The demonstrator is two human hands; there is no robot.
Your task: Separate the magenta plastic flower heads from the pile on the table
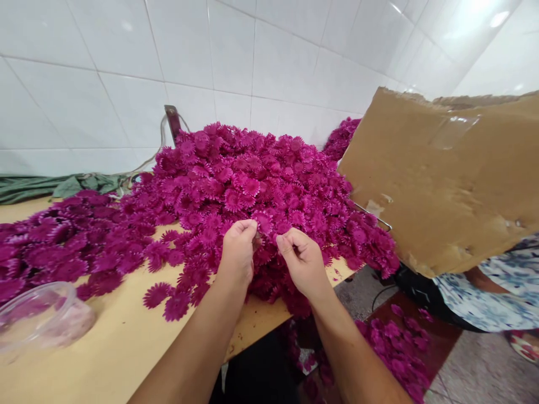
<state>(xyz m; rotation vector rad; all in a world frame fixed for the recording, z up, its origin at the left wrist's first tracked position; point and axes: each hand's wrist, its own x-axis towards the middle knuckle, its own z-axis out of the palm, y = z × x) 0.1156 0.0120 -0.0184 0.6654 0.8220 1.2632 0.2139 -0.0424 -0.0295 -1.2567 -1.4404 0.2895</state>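
Note:
A large heap of magenta artificial flower heads (252, 174) covers the middle of the table, right in front of both hands. My left hand (239, 249) is closed in a pinch, with a lighter-edged flower head (264, 223) at its fingertips. Just to the right, my right hand (305, 262) also pinches thumb against finger; anything in that grip is too small to make out. The two hands are slightly apart. Loose flower heads (177, 306) lie on the wood-coloured table left of my left forearm.
A clear plastic tub (76, 320) stands at the table's left. Green cloth (84, 182) lies by the tiled wall. A big cardboard sheet (446, 185) leans at right, near a person in patterned clothing (501, 286). More flower heads (400, 348) lie below the table at right.

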